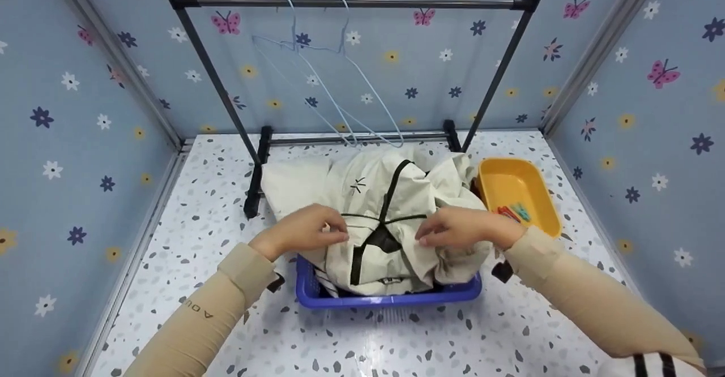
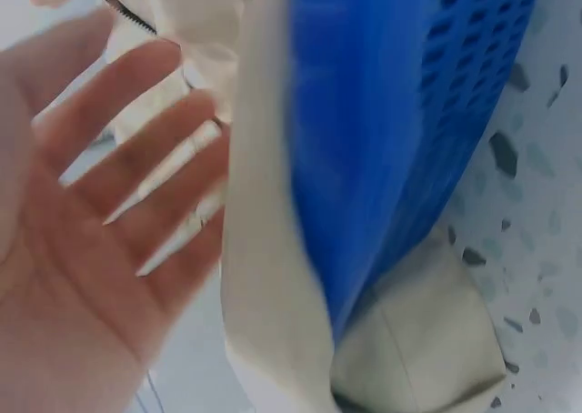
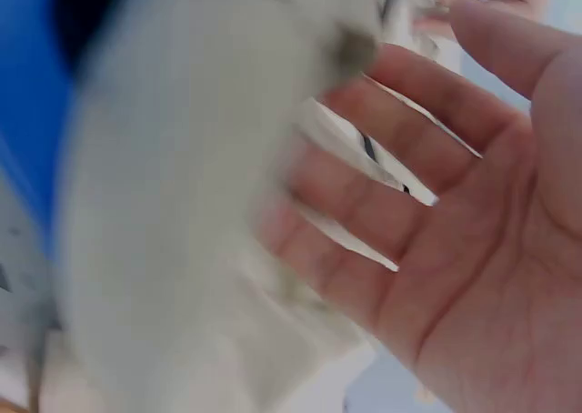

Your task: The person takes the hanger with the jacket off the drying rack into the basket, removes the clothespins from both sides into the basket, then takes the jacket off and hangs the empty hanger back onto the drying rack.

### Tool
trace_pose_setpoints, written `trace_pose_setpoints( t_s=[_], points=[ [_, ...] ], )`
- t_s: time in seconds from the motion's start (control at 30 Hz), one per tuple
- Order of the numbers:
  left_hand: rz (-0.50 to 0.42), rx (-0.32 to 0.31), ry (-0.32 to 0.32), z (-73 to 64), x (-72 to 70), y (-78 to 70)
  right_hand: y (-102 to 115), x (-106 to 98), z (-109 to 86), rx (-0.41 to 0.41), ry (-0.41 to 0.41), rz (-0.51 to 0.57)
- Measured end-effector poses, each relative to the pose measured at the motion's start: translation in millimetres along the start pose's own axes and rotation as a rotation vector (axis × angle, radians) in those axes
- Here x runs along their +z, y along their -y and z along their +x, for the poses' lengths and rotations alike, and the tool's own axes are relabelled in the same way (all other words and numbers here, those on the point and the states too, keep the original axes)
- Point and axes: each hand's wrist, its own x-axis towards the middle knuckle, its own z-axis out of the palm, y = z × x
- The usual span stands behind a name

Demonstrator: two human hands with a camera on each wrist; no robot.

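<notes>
A cream jacket with black trim lies bunched over a blue basket, spilling past its back and sides. My left hand is over the jacket's left part, its fingers spread and loosely bent in the left wrist view. Across from it, my right hand is at the jacket's right part, fingers extended against the cloth in the right wrist view. Neither hand grips the fabric. Between the hands, a dark opening shows in the jacket. A zipper shows near the left fingertips.
Behind the basket stands a black clothes rack with two pale blue wire hangers on its rail. To the right is a yellow tray holding red clothespins and green clothespins. Patterned walls enclose the speckled surface.
</notes>
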Motion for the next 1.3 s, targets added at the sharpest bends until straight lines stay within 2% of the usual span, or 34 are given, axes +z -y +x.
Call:
trace_pose_setpoints(
  t_s=[0.07, 0.17, 0.23, 0.33, 0.4, 0.5, 0.63, 0.73, 0.87, 1.0, 1.17, 1.3],
  points=[
    [-0.049, -0.034, -0.14, -0.2, -10.0, 6.7, -5.0, -14.0, -3.9, 0.014, -0.119, 0.044],
    [-0.096, -0.133, -0.326, -0.8, -25.1, 16.6, -16.1, -31.7, -7.8, 0.099, -0.309, 0.094],
    [-0.092, -0.203, -0.414, -1.9, -33.6, 25.8, -26.6, -39.9, -9.1, 0.192, -0.427, 0.131],
    [-0.084, -0.324, -0.484, -5.0, -43.8, 41.8, -43.9, -48.1, -10.4, 0.356, -0.551, 0.209],
    [-0.089, -0.406, -0.498, -7.8, -48.5, 52.7, -55.5, -50.7, -10.6, 0.461, -0.585, 0.272],
    [-0.147, -0.53, -0.496, -11.7, -53.5, 65.4, -70.2, -52.1, -9.7, 0.572, -0.581, 0.337],
    [-0.275, -0.671, -0.458, -13.6, -56.0, 76.2, -85.4, -48.7, -5.5, 0.686, -0.506, 0.392],
    [-0.362, -0.73, -0.41, -13.0, -54.7, 80.9, -94.5, -43.6, -2.0, 0.74, -0.429, 0.461],
    [-0.473, -0.766, -0.365, -11.4, -49.6, 85.1, -105.6, -35.9, 1.7, 0.755, -0.362, 0.58],
    [-0.592, -0.802, -0.367, -8.7, -44.1, 90.8, -114.7, -30.9, 5.3, 0.732, -0.39, 0.673],
    [-0.728, -0.839, -0.426, -7.0, -40.3, 99.1, -118.8, -28.9, 11.5, 0.675, -0.47, 0.765],
    [-0.812, -0.863, -0.508, -5.3, -40.9, 102.0, -119.8, -29.5, 18.4, 0.666, -0.511, 0.755]
  ],
)
